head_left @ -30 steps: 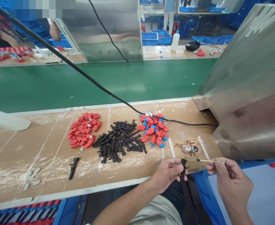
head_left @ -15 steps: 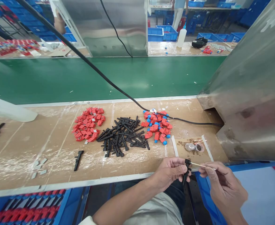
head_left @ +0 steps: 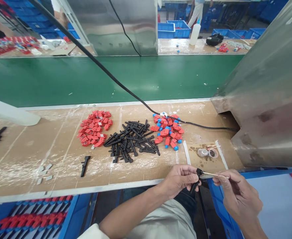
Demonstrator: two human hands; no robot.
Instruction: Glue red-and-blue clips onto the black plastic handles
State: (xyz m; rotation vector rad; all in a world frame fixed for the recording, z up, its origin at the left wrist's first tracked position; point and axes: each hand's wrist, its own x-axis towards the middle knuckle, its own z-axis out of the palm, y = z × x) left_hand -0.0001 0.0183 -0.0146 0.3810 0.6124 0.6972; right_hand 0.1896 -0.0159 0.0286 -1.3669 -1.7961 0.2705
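My left hand [head_left: 179, 179] is closed around a black plastic toy gun [head_left: 195, 186], held tilted just off the bench's front edge. Pinched between the thumb and fingers of my right hand [head_left: 239, 192] is a thin wooden stick [head_left: 210, 174]. Its tip meets the upper end of the black toy gun. Beyond my hands, two small clear cups [head_left: 212, 153] sit on a stained, taped-down card [head_left: 195, 162]; one has dark stuff in it. A heap of similar black toy guns [head_left: 133, 139] lies left of them, and a single one [head_left: 85, 166] lies apart.
Red plastic parts [head_left: 93, 129] and red-and-blue parts [head_left: 169, 132] flank the black heap. A black cable [head_left: 116, 79] crosses above the green belt [head_left: 160, 79]. A metal housing [head_left: 265, 99] rises at right. Blue crates [head_left: 78, 212] stand below the bench; several grey chips [head_left: 45, 172] lie left.
The view has shifted slightly. My left hand has tilted the black toy gun a little, its lower end moving left. The stick's tip stays at its upper end.
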